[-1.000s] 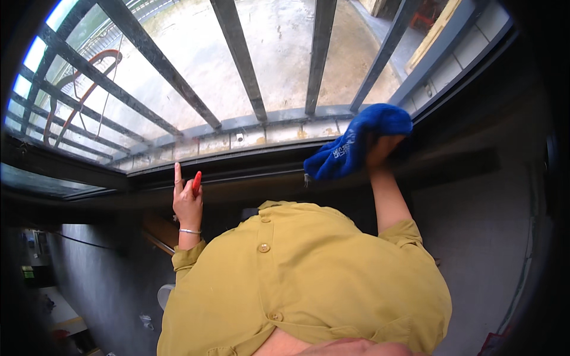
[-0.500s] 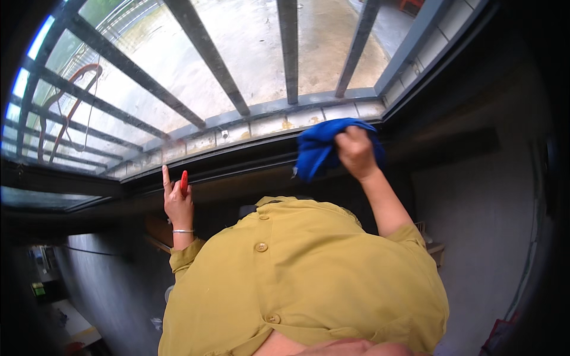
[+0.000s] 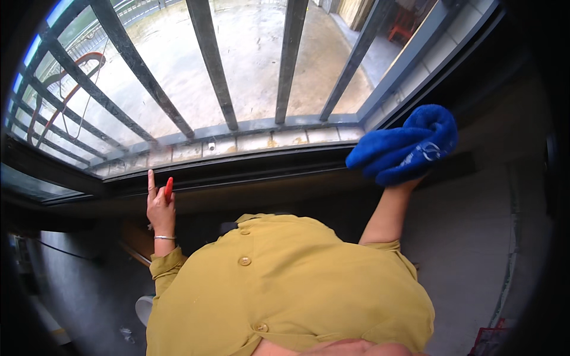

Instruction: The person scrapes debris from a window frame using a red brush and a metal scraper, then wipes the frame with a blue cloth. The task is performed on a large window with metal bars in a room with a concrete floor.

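Note:
My left hand point(image 3: 159, 207) is raised in front of the window's dark lower frame point(image 3: 237, 168), its index finger stretched up close to the frame. The other fingers are curled around a slim red object point(image 3: 169, 188), of which only the pointed end shows. A silver bracelet point(image 3: 164, 238) circles that wrist. At the right end of the frame, my right hand point(image 3: 411, 184) holds a bunched blue towel point(image 3: 409, 145) with white lettering. The towel covers nearly all of that hand, so its fingers are hidden.
Grey metal bars point(image 3: 209, 65) stand outside the glass, above a tiled sill point(image 3: 255, 142). A brown hanger-like frame point(image 3: 68, 95) hangs at the far left. A red stool point(image 3: 404, 26) stands outside. Behind me on the left are a wooden piece point(image 3: 136, 242) and something white and round point(image 3: 143, 308).
My right hand has swung to the right with the towel, which now covers it. The view has shifted, and my left hand keeps its pose by the frame.

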The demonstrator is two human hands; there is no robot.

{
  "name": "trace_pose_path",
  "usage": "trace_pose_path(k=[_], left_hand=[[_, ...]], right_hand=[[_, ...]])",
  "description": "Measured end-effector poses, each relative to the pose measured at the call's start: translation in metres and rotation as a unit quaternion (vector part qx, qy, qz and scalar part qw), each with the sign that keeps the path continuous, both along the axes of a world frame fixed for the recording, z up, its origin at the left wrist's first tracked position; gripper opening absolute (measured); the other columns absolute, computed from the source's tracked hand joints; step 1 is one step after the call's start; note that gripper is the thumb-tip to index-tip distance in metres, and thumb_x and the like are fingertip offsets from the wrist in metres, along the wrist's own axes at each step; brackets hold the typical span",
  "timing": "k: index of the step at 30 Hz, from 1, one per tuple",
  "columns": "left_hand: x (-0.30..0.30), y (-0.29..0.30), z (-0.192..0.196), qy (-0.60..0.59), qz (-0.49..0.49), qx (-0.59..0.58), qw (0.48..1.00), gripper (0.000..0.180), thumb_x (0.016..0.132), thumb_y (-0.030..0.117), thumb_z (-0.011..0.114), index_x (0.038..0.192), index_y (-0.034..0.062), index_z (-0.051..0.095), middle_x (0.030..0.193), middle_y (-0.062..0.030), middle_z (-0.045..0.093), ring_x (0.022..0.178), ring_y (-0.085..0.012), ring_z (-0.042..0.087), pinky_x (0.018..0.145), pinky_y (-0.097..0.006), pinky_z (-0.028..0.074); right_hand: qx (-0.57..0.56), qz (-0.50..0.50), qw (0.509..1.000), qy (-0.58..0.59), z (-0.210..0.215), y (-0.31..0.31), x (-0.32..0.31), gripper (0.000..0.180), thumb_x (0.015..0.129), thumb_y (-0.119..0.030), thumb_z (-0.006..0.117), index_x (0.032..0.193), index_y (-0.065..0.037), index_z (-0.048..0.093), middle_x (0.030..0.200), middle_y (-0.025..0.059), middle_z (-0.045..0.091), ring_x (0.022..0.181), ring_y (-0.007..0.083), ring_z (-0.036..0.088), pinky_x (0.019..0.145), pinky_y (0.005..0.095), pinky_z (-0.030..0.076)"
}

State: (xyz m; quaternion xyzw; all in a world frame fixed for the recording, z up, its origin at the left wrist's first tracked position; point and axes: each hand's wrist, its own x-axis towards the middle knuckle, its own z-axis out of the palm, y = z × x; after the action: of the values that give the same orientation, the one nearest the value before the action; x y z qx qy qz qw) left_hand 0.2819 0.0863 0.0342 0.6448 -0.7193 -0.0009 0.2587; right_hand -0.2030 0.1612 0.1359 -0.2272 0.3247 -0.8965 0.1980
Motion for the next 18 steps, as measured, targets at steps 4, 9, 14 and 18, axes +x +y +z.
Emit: trace_pose_path(k=[4,9,14,18], left_hand=[[0.000,-0.005,-0.003,-0.002,0.007,0.002,1.000,0.013,0.069,0.004,0.064,0.079,0.0077,0.057,0.142,-0.0006,0.029,0.082,-0.0248,0.058,0.062,-0.033,0.047],[0.001,-0.003,-0.004,-0.011,0.004,-0.021,1.000,0.014,0.068,0.004,0.065,0.080,0.0086,0.057,0.142,-0.0010,0.029,0.084,-0.0250,0.058,0.064,-0.033,0.047],[0.009,0.000,-0.004,-0.018,0.002,-0.025,1.000,0.017,0.069,0.006,0.064,0.086,0.0079,0.061,0.141,-0.0019,0.031,0.085,-0.0241,0.059,0.066,-0.033,0.047],[0.011,-0.006,-0.010,-0.031,-0.001,-0.046,0.998,0.015,0.068,0.008,0.065,0.081,0.0082,0.059,0.140,-0.0015,0.032,0.084,-0.0252,0.059,0.064,-0.035,0.048]], right_hand=[[-0.036,0.092,0.992,-0.074,0.011,-0.003,-0.005,0.046,0.092,-0.035,0.038,0.128,-0.006,0.037,0.118,0.0157,0.050,0.107,0.0256,0.050,0.095,0.0372,0.036],[-0.025,0.049,0.998,0.007,0.021,-0.011,-0.005,0.047,0.092,-0.037,0.038,0.126,-0.005,0.040,0.121,0.0174,0.048,0.110,0.0281,0.047,0.097,0.0391,0.033],[0.016,-0.156,0.952,0.262,0.054,-0.020,-0.002,0.047,0.091,-0.038,0.039,0.124,-0.004,0.044,0.123,0.0190,0.046,0.112,0.0305,0.045,0.098,0.0410,0.031],[-0.001,-0.290,0.825,0.486,0.093,-0.040,0.021,0.048,0.091,-0.039,0.039,0.122,-0.004,0.046,0.125,0.0204,0.044,0.114,0.0324,0.043,0.099,0.0425,0.028]])
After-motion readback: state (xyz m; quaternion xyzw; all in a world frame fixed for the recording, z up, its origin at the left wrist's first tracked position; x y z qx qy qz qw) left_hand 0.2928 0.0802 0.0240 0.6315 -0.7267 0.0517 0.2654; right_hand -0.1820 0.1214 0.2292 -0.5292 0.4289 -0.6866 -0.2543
